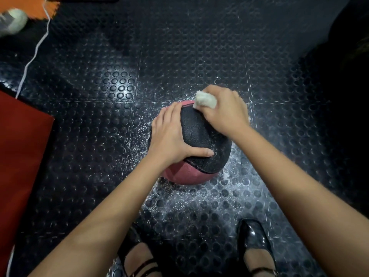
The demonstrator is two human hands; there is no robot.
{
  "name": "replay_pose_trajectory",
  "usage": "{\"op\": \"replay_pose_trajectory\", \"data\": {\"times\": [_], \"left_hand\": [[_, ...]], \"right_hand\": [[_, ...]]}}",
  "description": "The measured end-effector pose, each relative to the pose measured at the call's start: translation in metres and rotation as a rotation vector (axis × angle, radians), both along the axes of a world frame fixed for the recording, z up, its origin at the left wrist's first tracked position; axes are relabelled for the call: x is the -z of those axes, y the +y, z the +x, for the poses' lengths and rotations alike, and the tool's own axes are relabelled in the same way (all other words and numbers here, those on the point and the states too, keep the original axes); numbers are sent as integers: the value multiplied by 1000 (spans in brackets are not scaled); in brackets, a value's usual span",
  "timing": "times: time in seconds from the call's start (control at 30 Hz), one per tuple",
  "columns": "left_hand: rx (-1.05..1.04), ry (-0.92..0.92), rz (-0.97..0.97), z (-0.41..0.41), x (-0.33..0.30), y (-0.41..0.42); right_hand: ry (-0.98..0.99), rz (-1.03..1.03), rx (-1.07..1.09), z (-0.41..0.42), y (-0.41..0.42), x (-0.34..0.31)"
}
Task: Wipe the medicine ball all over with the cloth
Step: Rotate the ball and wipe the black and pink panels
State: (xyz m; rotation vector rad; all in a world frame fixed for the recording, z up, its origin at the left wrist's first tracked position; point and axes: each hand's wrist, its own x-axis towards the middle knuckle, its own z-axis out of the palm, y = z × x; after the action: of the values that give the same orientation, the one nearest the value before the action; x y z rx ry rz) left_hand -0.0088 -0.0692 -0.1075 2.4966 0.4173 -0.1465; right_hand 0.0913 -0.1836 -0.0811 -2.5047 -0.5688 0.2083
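A black and pink medicine ball (pixel 199 140) sits on the studded black floor in the middle of the head view. My left hand (pixel 169 134) lies spread over the ball's left side, fingers straight and thumb pressed on the black panel. My right hand (pixel 223 108) grips a bunched white cloth (pixel 205 99) and presses it on the ball's far top. The ball's far and right sides are hidden under my hands.
White dust speckles the rubber floor (pixel 199 202) around the ball. A red mat (pixel 22 148) lies at the left, with a white cord (pixel 34 56) running past it. My two black shoes (pixel 253 242) stand near the bottom edge. An orange patch (pixel 40 7) sits top left.
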Motion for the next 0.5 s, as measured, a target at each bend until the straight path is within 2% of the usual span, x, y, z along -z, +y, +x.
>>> {"op": "replay_pose_trajectory", "data": {"times": [0.1, 0.23, 0.4, 0.5], "left_hand": [[-13, -18, -17, -3, 2, 3], [0, -15, 28, -5, 6, -3], [-46, -25, 13, 1, 7, -1], [0, -54, 41, -3, 8, -2]], "right_hand": [[-15, 50, -69, -15, -6, -3], [80, 35, 81, 8, -5, 2], [-62, 54, -17, -21, -5, 2], [4, 99, 85, -14, -5, 4]]}}
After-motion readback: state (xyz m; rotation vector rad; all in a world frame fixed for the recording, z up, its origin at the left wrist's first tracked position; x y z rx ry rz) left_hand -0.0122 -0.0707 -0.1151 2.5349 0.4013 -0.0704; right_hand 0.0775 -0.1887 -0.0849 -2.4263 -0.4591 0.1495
